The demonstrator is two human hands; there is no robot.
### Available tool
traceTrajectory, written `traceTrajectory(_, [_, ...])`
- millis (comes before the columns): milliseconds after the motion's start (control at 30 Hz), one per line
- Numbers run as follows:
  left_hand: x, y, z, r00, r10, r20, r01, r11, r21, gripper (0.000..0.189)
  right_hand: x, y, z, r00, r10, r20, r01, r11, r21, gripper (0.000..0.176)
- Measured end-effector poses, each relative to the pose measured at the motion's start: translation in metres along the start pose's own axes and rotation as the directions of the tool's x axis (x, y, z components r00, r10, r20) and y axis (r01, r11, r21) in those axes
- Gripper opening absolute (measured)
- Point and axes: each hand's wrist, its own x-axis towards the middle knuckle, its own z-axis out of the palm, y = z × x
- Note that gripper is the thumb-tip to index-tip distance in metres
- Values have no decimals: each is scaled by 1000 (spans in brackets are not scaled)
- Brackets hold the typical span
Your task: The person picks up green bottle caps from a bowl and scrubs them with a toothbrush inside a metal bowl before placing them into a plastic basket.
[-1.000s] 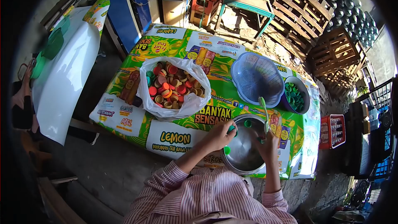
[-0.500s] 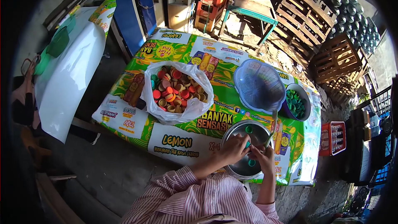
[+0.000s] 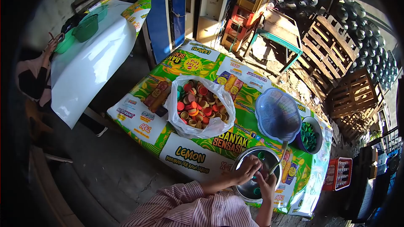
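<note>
A round metal bowl stands at the near edge of the table with a few green bottle caps in it. My left hand is over the bowl, its fingers pinched on a small green bottle cap that they mostly hide. My right hand meets it at the fingertips, its fingers closed. From the right hand a long metal utensil slants up across the bowl's far right rim; its lower end is hidden by the fingers.
A white plastic bag of red, tan and green caps lies left of the bowl. Behind it are a blue plastic basket and a dark tub of green caps. A person is at the white-covered table with green baskets.
The view has turned, so the table and bowl sit lower and further right. Both hands remain together over the bowl, and more of the person at left shows.
</note>
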Motion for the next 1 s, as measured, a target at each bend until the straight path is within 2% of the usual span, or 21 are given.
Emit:
traceTrajectory(33, [-2, 0, -1, 996, -63, 65, 64, 998, -9, 24, 0, -4, 8, 1000, -21, 4, 21, 999, 31, 22])
traceTrajectory(100, [-4, 1, -5, 937, -264, 227, 332, 873, -358, 32, 0, -1, 11, 1000, 1, -8, 0, 994, 106, 20])
traceTrajectory(133, [-4, 3, -8, 937, -269, 223, 335, 872, -357, 32, 2, 0, 12, 999, 15, -28, -10, 984, 180, 18])
traceTrajectory(167, [-4, 5, -11, 972, -179, 150, 216, 936, -280, 37, 2, -1, 10, 1000, 19, -22, -15, 984, 179, 18])
traceTrajectory(233, [3, 13, -37, 997, -5, 76, 7, 999, -33, 51, 7, -6, 2, 996, 2, -86, -23, 972, -233, 14])
traceTrajectory(300, [17, 37, -89, 983, 78, -165, -35, 968, 249, 52, 18, 21, -21, 973, -190, -127, 70, 778, -625, 19])
traceTrajectory(367, [23, 25, -138, 834, 172, -524, 88, 896, 435, 52, 16, 15, -28, 974, -213, -72, 74, 606, -792, 19])
traceTrajectory(400, [26, 23, -166, 729, 204, -653, 184, 861, 475, 56, 16, 12, -25, 975, -212, -70, 75, 606, -792, 19])
traceTrajectory(467, [25, -3, -220, 632, 204, -747, 382, 758, 530, 72, 20, 4, -14, 893, -447, 40, 209, 334, -919, 19])
traceTrajectory(500, [20, -20, -239, 598, 107, -794, 467, 758, 454, 84, 26, -5, -3, 893, -448, 43, 211, 334, -919, 19])
traceTrajectory(567, [0, -59, -268, 649, -45, -759, 565, 697, 442, 92, 45, -30, 37, 924, -374, 82, 315, 618, -720, 18])
traceTrajectory(633, [-6, -40, -285, 621, -502, -602, 523, 838, -159, 81, 69, -42, 83, 897, -357, 260, 436, 803, -406, 18])
traceTrajectory(667, [-8, -46, -286, 622, -501, -602, 523, 838, -156, 81, 81, -50, 111, 866, -380, 326, 484, 799, -355, 19])
traceTrajectory(733, [-18, -63, -285, 607, -243, -756, 527, 836, 154, 70, 107, -58, 166, 696, -518, 498, 690, 675, -262, 26])
traceTrajectory(767, [-20, -65, -286, 590, -341, -732, 572, 816, 81, 65, 115, -66, 193, 674, -483, 559, 690, 682, -241, 31])
traceTrajectory(800, [-25, -81, -287, 594, -286, -752, 562, 817, 133, 64, 123, -71, 218, 700, -393, 596, 654, 688, -315, 34])
traceTrajectory(833, [-28, -95, -289, 596, -230, -769, 552, 813, 185, 63, 140, -65, 239, 571, -471, 672, 765, 602, -229, 31])
traceTrajectory(867, [-25, -83, -290, 594, -225, -772, 551, 813, 187, 63, 152, -62, 257, 556, -390, 734, 809, 457, -369, 37])
traceTrajectory(933, [-17, -47, -288, 529, -513, -676, 585, 797, -147, 64, 170, -58, 277, 417, -455, 787, 902, 312, -298, 39])
traceTrajectory(967, [-17, -48, -290, 527, -509, -680, 584, 799, -145, 64, 179, -51, 284, 318, -521, 792, 947, 220, -236, 39])
traceTrajectory(1000, [-18, -52, -292, 528, -513, -677, 596, 792, -136, 64, 182, -52, 287, 312, -523, 793, 949, 216, -231, 39])
